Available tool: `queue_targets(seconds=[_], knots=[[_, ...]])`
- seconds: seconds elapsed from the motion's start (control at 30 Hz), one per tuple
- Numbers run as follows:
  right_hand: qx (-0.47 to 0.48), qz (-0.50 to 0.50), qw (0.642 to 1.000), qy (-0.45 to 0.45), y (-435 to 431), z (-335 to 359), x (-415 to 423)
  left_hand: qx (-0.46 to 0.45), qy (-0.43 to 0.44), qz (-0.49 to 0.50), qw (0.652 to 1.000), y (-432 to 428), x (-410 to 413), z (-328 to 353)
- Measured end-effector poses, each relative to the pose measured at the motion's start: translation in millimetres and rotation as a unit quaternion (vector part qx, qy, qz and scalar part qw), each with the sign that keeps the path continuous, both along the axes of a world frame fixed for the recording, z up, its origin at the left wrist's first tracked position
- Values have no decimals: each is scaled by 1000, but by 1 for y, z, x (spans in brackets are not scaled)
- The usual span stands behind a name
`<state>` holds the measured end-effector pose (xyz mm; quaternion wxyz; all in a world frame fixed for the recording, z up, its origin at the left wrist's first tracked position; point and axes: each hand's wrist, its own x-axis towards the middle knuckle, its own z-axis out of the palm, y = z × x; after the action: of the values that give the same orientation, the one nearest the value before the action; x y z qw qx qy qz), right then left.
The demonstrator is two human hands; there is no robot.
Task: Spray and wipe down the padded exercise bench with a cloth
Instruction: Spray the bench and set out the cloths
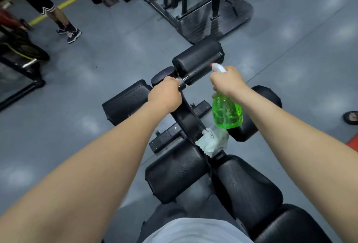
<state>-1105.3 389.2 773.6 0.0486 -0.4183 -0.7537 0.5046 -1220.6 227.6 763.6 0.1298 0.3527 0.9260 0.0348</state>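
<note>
Grey shirt (195,231) at bottom edge | padded bench (248,190) ahead, droplets on pads | cloth (215,142) crumpled on centre frame (186,119) | left hand (165,93) curled round frame top | right hand (226,80) gripping green spray bottle (226,113), nozzle toward top roller pad (197,59)
</note>
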Motion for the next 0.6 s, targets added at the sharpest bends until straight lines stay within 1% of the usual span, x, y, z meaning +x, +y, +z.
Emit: queue_targets(seconds=[0.07,0.17,0.23,0.4,0.47,0.6], knots=[[26,-36,999,-10,5,6,1,-3,-4,7,1000,0,1,1],[47,-58,997,-7,18,7,2,-5,1,2,1000,-1,2,1],[17,-62,998,1,25,2,4,-14,3,1,1000,-3,2,-2],[-108,-34,993,43,20,-2,20,-19,-21,1,1000,-5,6,-2],[-110,-25,992,58,13,-3,25,6,-41,16,999,-7,9,0],[-53,-42,997,37,8,-13,44,121,-37,67,990,-11,31,8]])
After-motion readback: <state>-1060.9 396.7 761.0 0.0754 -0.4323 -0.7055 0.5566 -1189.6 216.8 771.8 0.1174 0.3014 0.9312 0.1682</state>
